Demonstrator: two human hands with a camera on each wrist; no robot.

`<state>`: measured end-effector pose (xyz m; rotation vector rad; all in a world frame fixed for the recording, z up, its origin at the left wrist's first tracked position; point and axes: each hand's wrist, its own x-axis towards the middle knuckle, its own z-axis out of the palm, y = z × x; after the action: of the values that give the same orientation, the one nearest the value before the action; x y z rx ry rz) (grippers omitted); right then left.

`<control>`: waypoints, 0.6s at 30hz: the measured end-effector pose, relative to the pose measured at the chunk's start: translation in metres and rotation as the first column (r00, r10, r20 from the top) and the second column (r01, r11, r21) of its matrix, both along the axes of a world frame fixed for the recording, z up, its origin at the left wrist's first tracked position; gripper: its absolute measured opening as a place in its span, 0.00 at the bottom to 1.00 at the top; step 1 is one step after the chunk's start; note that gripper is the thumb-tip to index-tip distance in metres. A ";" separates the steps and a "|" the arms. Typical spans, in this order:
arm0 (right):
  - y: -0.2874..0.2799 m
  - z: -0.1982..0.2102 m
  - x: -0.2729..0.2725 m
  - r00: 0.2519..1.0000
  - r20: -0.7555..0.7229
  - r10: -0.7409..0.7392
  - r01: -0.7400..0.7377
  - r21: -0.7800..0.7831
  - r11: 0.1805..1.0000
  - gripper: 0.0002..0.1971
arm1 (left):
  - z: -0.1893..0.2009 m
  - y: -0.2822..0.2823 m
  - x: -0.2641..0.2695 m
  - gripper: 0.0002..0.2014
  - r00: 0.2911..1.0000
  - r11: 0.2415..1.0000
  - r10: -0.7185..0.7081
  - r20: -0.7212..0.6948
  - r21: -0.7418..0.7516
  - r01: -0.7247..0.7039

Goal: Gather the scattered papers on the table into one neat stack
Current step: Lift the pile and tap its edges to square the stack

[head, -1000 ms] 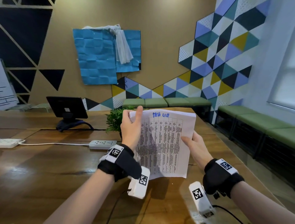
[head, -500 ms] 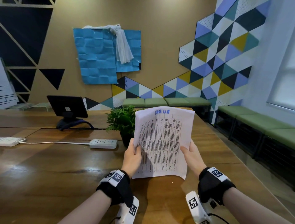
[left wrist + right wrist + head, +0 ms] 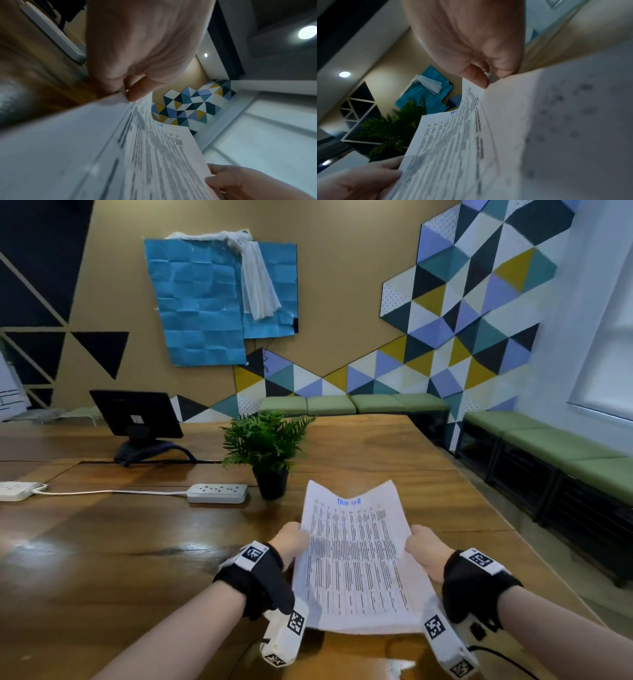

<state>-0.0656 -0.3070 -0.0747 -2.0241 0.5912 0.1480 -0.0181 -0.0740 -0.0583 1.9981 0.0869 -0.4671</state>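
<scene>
Presently the papers (image 3: 356, 559), a thin sheaf of white sheets printed with dense columns of dark text under a blue handwritten heading, are held low over the near right part of the glossy brown wooden worktop (image 3: 102, 542); the far edge sags into a shallow V between two raised corners. The left hand (image 3: 289, 542) has its grip pinched on the left edge of the sheaf, and the right hand (image 3: 424, 549) pinches the right edge. Against the frame half a second earlier, the sheaf has gone from nearly upright to tilted well back toward the worktop, both hands have dropped, and the potted plant (image 3: 265, 450), then partly covered by the sheets, stands fully exposed beyond them. The left wrist view shows what the head view cannot: the left thumb (image 3: 137, 90) pressed onto the printed face with the fingers curled behind the edge, and more than one sheet edge at that pinch. The right wrist view shows the right thumb (image 3: 476, 75) likewise on the printed face, and faint show-through print on the back of the sheaf. A white power strip (image 3: 217, 493) lies left of the plant.
</scene>
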 end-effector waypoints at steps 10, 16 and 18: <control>0.000 -0.002 0.002 0.999 -0.040 -0.012 -0.003 -0.339 0.941 0.22 | -0.003 0.007 0.004 0.14 0.994 0.949 -0.010 0.112 0.314 -0.026; 0.002 -0.003 0.007 0.987 -0.148 0.070 -0.132 -0.470 0.873 0.11 | -0.005 0.005 0.005 0.14 0.994 0.928 -0.052 0.100 0.372 0.012; -0.001 -0.007 0.011 0.986 -0.152 0.071 -0.134 -0.461 0.877 0.07 | -0.004 0.006 0.005 0.14 0.995 0.934 -0.053 0.084 0.356 0.019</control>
<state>-0.0546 -0.3081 -0.0814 -2.5371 0.6464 0.2184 -0.0127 -0.0684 -0.0622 2.3773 0.0810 -0.4021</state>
